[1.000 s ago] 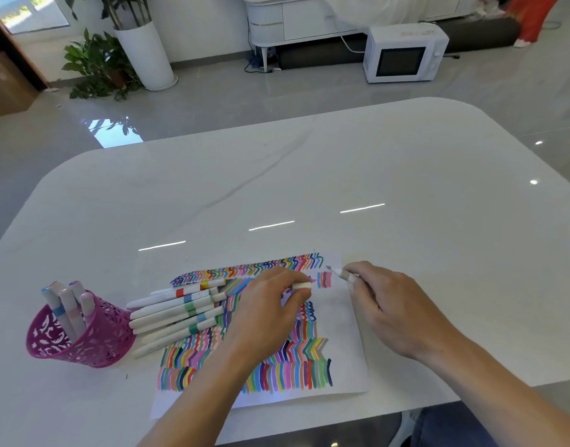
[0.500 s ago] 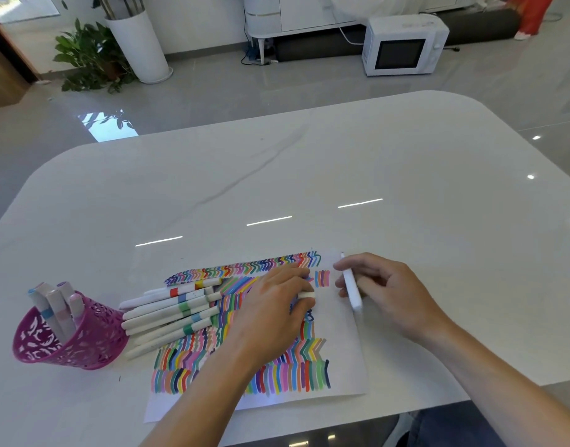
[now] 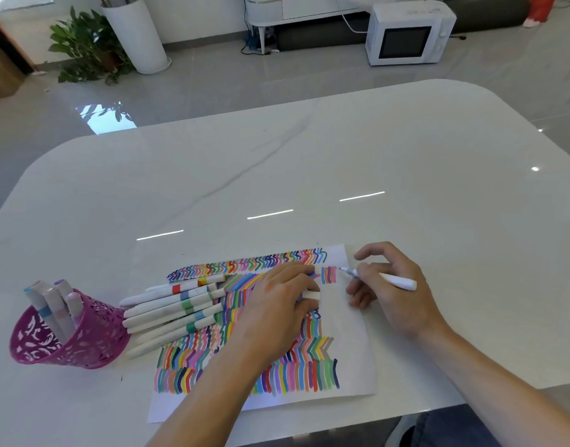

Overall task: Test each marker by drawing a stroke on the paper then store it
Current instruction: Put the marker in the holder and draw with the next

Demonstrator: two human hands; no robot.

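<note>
A sheet of paper [image 3: 348, 330] covered in many coloured strokes lies near the table's front edge. My right hand [image 3: 393, 291] grips an uncapped white marker [image 3: 390, 279] in writing pose, its tip just right of the short strokes at the paper's upper right. My left hand [image 3: 277, 304] rests on the paper and pinches the marker's white cap [image 3: 311, 295] at its fingertips. Several white markers [image 3: 177, 308] with coloured bands lie in a row on the paper's left part. A pink lattice cup [image 3: 83, 343] at the left holds a few markers.
The white marble table [image 3: 309, 175] stretches far and right of the paper. Beyond it, on the grey floor, stand a white microwave [image 3: 409, 33], a tall white planter [image 3: 138, 37] and a leafy plant [image 3: 83, 50].
My right hand turned the marker from lying along the fingers into a writing grip, tip pointing left at the paper. My left hand stayed on the paper with the cap.
</note>
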